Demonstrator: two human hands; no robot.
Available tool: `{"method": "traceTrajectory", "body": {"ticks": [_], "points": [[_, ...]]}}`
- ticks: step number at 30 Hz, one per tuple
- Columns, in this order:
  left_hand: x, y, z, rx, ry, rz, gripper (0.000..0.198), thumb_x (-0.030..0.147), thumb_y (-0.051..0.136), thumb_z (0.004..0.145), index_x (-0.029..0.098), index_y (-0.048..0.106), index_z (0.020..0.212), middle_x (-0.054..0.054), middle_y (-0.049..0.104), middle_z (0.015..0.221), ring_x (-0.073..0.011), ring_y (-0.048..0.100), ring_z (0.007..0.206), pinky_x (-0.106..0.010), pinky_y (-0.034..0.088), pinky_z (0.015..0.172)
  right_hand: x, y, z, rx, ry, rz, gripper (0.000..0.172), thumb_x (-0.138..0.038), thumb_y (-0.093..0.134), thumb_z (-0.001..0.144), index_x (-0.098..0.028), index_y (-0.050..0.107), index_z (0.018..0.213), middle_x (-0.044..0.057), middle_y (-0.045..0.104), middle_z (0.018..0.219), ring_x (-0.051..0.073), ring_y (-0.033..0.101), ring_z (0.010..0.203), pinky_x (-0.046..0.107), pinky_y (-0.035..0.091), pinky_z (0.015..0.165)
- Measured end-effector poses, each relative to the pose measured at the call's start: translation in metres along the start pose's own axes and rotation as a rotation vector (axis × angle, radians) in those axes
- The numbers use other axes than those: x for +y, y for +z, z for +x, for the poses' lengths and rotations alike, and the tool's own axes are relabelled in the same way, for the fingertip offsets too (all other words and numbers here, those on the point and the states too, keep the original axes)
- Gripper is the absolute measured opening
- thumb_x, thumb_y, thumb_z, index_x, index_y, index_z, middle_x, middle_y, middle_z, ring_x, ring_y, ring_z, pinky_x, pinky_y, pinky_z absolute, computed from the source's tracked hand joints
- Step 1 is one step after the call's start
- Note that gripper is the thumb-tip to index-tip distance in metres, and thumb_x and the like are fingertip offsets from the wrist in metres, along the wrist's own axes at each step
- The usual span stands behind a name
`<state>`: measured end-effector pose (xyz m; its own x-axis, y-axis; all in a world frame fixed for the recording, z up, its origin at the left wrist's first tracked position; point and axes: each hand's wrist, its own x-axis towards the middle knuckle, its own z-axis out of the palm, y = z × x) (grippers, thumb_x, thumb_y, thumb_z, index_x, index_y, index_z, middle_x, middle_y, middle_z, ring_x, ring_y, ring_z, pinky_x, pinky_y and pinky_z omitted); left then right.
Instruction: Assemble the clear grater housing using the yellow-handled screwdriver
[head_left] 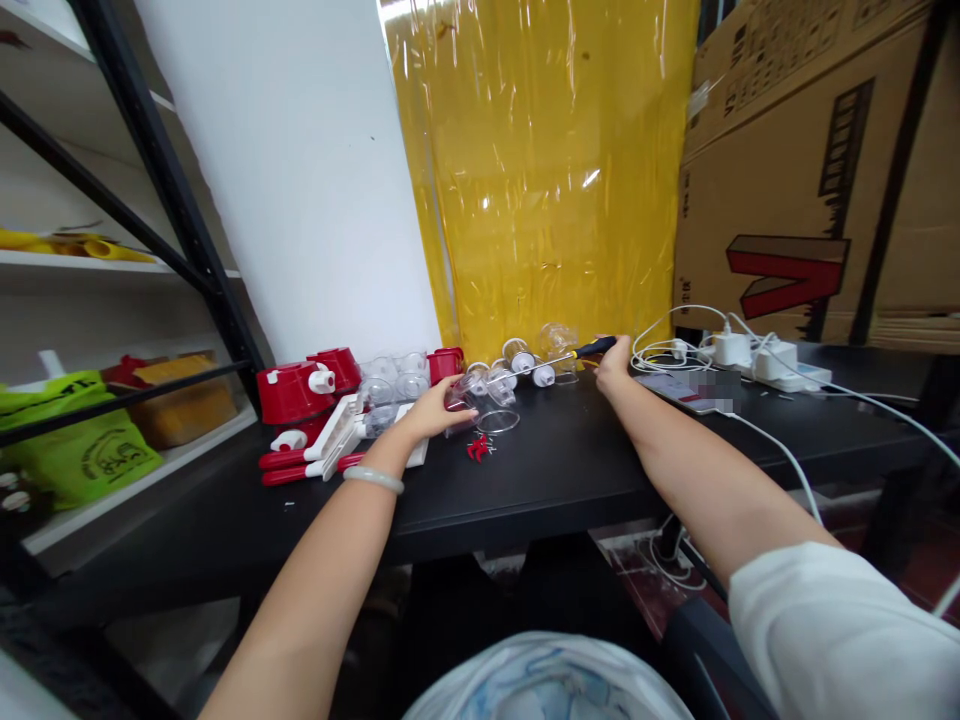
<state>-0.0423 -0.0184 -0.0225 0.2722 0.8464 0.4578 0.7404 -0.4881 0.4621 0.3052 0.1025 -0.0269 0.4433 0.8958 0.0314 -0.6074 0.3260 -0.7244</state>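
Observation:
My left hand reaches over the black table and closes its fingers on a clear plastic cup lying on its side. A light bracelet sits on that wrist. My right hand rests farther right and grips a screwdriver with a black and yellow handle, its shaft pointing left toward several clear plastic parts. A clear ring and a small red piece lie just in front of my left hand.
Red and white plastic parts lie at the table's left. A phone, white chargers and cables sit at the right. Behind are yellow plastic sheeting, a cardboard box and a metal shelf holding bags.

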Motion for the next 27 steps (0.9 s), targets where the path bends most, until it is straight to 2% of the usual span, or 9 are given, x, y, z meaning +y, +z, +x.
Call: {"method": "traceTrajectory", "body": {"ticks": [3,7,11,14,16,18,21,24,27], "points": [[0.0007,-0.0001,-0.0006,0.004,-0.012,0.010,0.086,0.047,0.081,0.073,0.016,0.047,0.146,-0.017,0.060,0.144,-0.0341,0.060,0.128,-0.049,0.044,0.112,-0.0032,0.0024,-0.0042,-0.038,0.089,0.053,0.033,-0.032,0.031,0.097,-0.020,0.059,0.084,0.000,0.061,0.061,0.013,0.062,0.051,0.022,0.048,0.048],[0.0009,-0.0004,-0.0012,0.009,0.002,0.010,0.085,0.046,0.081,0.073,0.016,0.047,0.145,-0.016,0.059,0.145,-0.0339,0.059,0.130,-0.049,0.043,0.113,0.0005,0.0029,-0.0057,0.018,-0.007,-0.031,0.013,-0.034,0.053,0.091,-0.022,0.055,0.086,-0.007,0.050,0.055,0.010,0.050,0.042,0.020,0.042,0.042],[0.0001,-0.0006,-0.0009,0.009,-0.002,0.011,0.085,0.046,0.081,0.073,0.016,0.047,0.145,-0.016,0.061,0.143,-0.0343,0.060,0.128,-0.050,0.044,0.112,0.0031,0.0019,-0.0059,0.071,-0.142,-0.158,0.031,-0.051,0.057,0.091,-0.022,0.054,0.080,-0.009,0.042,0.050,0.007,0.035,0.035,0.018,0.028,0.035],[-0.0005,-0.0007,-0.0006,0.003,-0.010,0.009,0.087,0.047,0.080,0.073,0.014,0.047,0.146,-0.017,0.062,0.141,-0.0345,0.061,0.126,-0.050,0.046,0.110,-0.0003,0.0020,-0.0059,0.044,-0.038,-0.091,0.043,-0.050,0.034,0.100,-0.020,0.057,0.079,-0.004,0.050,0.052,0.010,0.042,0.036,0.020,0.033,0.036],[-0.0010,-0.0009,-0.0006,0.007,-0.001,0.003,0.086,0.047,0.080,0.073,0.015,0.047,0.146,-0.017,0.061,0.142,-0.0342,0.061,0.127,-0.050,0.045,0.111,-0.0028,0.0026,-0.0058,0.019,0.030,-0.035,0.040,-0.038,0.029,0.101,-0.019,0.059,0.082,-0.002,0.057,0.056,0.011,0.052,0.042,0.021,0.040,0.040],[-0.0015,-0.0010,-0.0004,0.014,0.015,0.002,0.084,0.047,0.081,0.073,0.017,0.048,0.144,-0.016,0.061,0.143,-0.0340,0.061,0.128,-0.050,0.044,0.112,-0.0035,0.0033,-0.0056,0.013,0.046,-0.001,0.027,-0.028,0.037,0.097,-0.019,0.058,0.083,-0.002,0.059,0.057,0.012,0.058,0.047,0.021,0.045,0.045],[-0.0023,-0.0010,-0.0001,0.015,0.020,0.003,0.084,0.047,0.081,0.072,0.017,0.049,0.144,-0.016,0.061,0.143,-0.0340,0.061,0.128,-0.049,0.044,0.112,-0.0004,0.0034,-0.0044,0.035,-0.004,-0.044,0.013,-0.029,0.052,0.092,-0.020,0.055,0.083,-0.005,0.056,0.056,0.010,0.056,0.044,0.019,0.043,0.043],[-0.0029,-0.0006,0.0001,0.011,0.014,0.002,0.085,0.048,0.081,0.072,0.016,0.048,0.145,-0.016,0.061,0.143,-0.0338,0.061,0.127,-0.049,0.045,0.112,0.0042,0.0015,-0.0015,0.071,-0.121,-0.168,0.021,-0.040,0.063,0.089,-0.022,0.056,0.083,-0.009,0.048,0.052,0.008,0.044,0.038,0.017,0.033,0.036],[-0.0032,-0.0003,0.0000,0.013,0.016,-0.003,0.085,0.048,0.080,0.072,0.017,0.049,0.144,-0.016,0.061,0.143,-0.0336,0.061,0.128,-0.049,0.044,0.112,0.0056,-0.0007,0.0011,0.057,-0.173,-0.193,0.032,-0.051,0.051,0.095,-0.022,0.054,0.081,-0.009,0.042,0.050,0.008,0.038,0.035,0.019,0.029,0.033]]}}
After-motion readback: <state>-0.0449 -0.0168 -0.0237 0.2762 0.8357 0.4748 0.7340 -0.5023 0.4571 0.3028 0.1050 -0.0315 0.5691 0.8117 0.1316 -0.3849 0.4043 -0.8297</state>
